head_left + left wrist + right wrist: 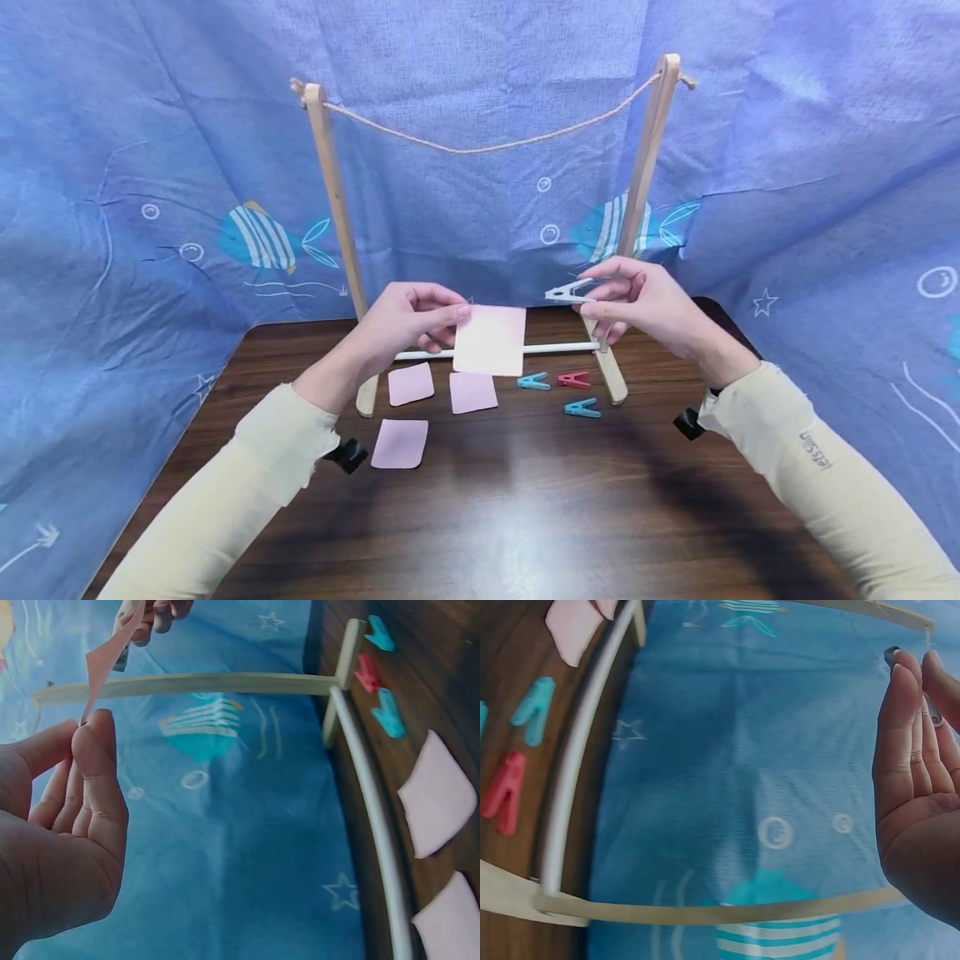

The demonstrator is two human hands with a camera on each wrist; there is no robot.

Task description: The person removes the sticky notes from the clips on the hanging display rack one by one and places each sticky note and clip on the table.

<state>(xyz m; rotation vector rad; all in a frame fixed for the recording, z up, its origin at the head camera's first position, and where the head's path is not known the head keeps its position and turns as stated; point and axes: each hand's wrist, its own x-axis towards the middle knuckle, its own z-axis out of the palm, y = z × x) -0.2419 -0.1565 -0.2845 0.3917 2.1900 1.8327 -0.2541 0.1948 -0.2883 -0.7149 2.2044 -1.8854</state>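
Observation:
My left hand point(416, 315) pinches a square pink sticky note point(490, 342) by its upper left corner, between thumb and fingers. The note hangs upright above the table, and the left wrist view shows it edge-on and slightly bent. To its right, my right hand point(641, 304) holds a white clothespin point(567, 291) between thumb and fingers, its nose pointing left toward the note but apart from it. Fingers hide most of the clothespin in the right wrist view. A rope point(480, 151) sags above both hands, between two wooden posts point(334, 183).
Three more pink notes point(400, 443) lie on the dark wooden table point(465, 533). Right of them are two blue clothespins point(581, 407) and a red one point(575, 380). A white bar point(558, 348) joins the posts low down. Behind hangs a blue fish-print cloth point(465, 225).

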